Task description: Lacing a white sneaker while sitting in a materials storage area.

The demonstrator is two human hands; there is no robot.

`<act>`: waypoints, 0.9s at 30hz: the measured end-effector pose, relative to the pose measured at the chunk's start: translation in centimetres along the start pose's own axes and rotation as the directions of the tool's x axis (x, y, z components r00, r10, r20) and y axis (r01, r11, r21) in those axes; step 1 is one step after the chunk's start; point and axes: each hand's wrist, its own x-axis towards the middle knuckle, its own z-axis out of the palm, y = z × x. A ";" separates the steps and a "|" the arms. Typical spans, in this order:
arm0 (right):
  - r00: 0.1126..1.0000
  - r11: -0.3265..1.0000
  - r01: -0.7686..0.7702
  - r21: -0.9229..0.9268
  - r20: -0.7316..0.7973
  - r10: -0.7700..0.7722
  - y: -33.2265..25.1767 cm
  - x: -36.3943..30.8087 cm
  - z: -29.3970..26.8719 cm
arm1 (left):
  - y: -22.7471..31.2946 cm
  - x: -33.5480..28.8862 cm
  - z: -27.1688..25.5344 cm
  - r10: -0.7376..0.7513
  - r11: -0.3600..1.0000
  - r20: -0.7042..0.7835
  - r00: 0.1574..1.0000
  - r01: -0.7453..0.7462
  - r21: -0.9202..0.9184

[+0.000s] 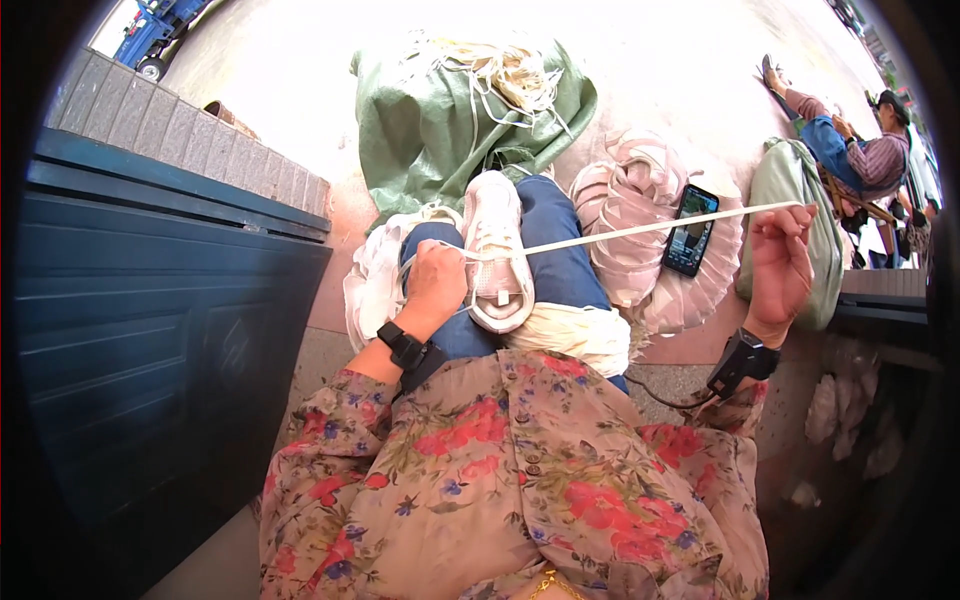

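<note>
A white sneaker (494, 215) rests on my lap between my thighs, its heel opening toward me. A flat cream shoelace (640, 232) runs taut from the sneaker's eyelets out to the right. My right hand (782, 265), raised at the far right, pinches the lace's end between curled fingers. My left hand (437, 285) is closed beside the sneaker's left edge, with a strand of lace at its fingers. What lies inside that fist is partly hidden. A bundle of cream laces (570, 337) lies across my right thigh.
Ahead stands a green sack (410, 130) topped with loose laces (510, 75). Pale shoe pieces (625, 185) are stacked to the right, with a phone (690, 230) on them. More white shoes (370, 275) lie left. A blue door (170, 350) borders the left; another person (870, 150) sits far right.
</note>
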 end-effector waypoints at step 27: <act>0.786 -0.431 0.246 -0.868 -0.082 0.613 22.0 -5.1 -7.1 | 2.7 -0.5 -0.6 0.154 0.949 -0.055 0.987 -0.132 0.287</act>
